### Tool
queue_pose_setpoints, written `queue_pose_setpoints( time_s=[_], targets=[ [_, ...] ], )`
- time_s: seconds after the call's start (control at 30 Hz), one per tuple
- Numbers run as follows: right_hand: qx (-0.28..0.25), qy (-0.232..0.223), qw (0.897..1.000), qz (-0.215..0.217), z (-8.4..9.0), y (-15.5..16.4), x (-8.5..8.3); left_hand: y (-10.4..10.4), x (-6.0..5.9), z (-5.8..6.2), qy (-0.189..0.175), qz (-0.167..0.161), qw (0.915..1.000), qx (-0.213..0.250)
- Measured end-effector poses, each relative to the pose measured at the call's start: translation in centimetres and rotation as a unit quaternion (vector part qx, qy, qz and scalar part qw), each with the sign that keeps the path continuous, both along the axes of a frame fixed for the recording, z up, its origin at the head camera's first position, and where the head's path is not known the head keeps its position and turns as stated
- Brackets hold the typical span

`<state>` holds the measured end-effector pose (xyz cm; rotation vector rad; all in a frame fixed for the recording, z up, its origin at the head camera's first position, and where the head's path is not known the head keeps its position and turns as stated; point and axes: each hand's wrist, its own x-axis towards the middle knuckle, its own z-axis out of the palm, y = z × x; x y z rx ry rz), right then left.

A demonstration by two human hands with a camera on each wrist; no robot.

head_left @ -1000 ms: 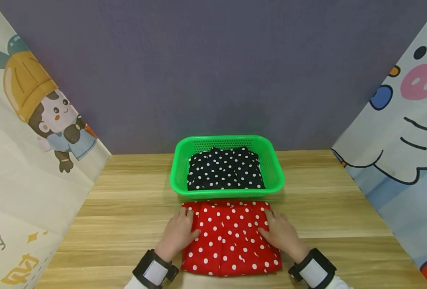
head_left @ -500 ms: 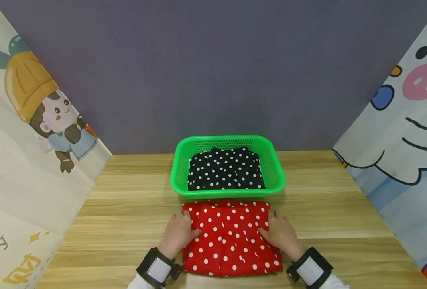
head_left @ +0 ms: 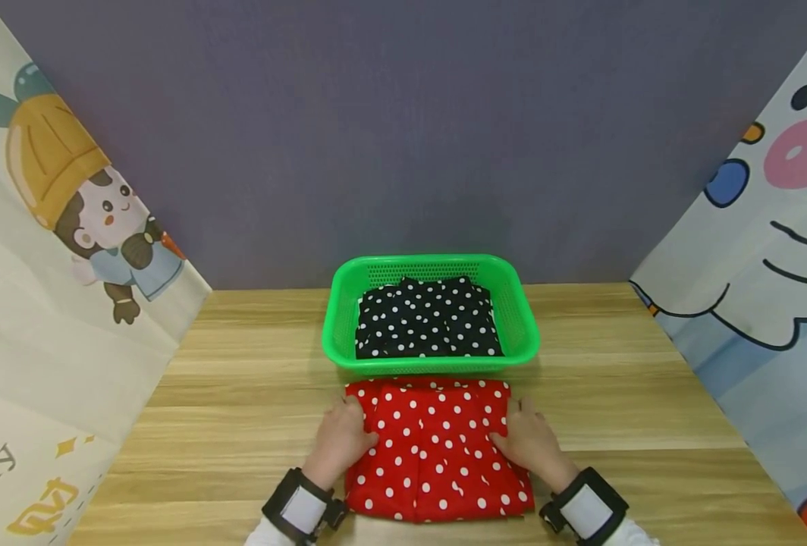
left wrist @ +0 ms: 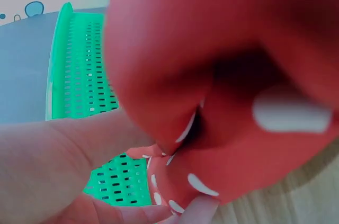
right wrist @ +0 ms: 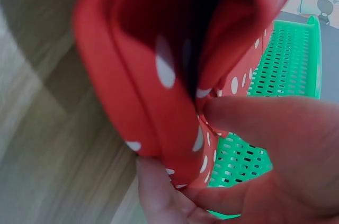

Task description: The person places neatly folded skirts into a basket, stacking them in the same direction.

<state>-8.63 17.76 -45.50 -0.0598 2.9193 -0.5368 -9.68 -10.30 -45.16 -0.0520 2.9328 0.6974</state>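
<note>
A folded red cloth with white polka dots [head_left: 438, 455] lies on the wooden table right in front of a green basket [head_left: 331, 326]. My left hand [head_left: 338, 440] pinches its left side, thumb on top and fingers at the lower edge. Along the opposite side, my right hand [head_left: 533, 440] grips the cloth the same way. Both wrist views show the folded layers bulging beside the thumb, with fingertips [right wrist: 153, 181] tucked at the underside. Inside the basket rests a folded black cloth with white dots [head_left: 427, 322].
The green basket stands near the grey back wall [head_left: 417, 136], its near rim close to the red cloth. Bare wood table [head_left: 240, 394] extends on either side. Printed curtains [head_left: 28, 303] flank the table left and right.
Fingers of both hands, earlier stretched over the cloth's sides, have curled down around its edges. The red cloth and the basket have stayed in place.
</note>
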Motion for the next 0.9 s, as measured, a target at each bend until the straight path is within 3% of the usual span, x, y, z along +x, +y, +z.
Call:
queue_pose_setpoints(
  time_s=[0.47,0.63,0.9],
  targets=[
    [-0.044,-0.022,0.999,-0.008,-0.17,-0.50,-0.22,0.56,0.13,-0.08,0.019,-0.023,0.9993,0.022],
    [-0.071,-0.039,0.997,-0.017,-0.18,-0.66,-0.16,0.50,0.11,-0.15,0.007,-0.028,0.9991,0.030],
    [-0.077,-0.028,0.996,-0.026,-0.47,-0.68,-0.08,0.18,0.15,-0.16,-0.015,-0.009,0.9975,0.068]
  ],
)
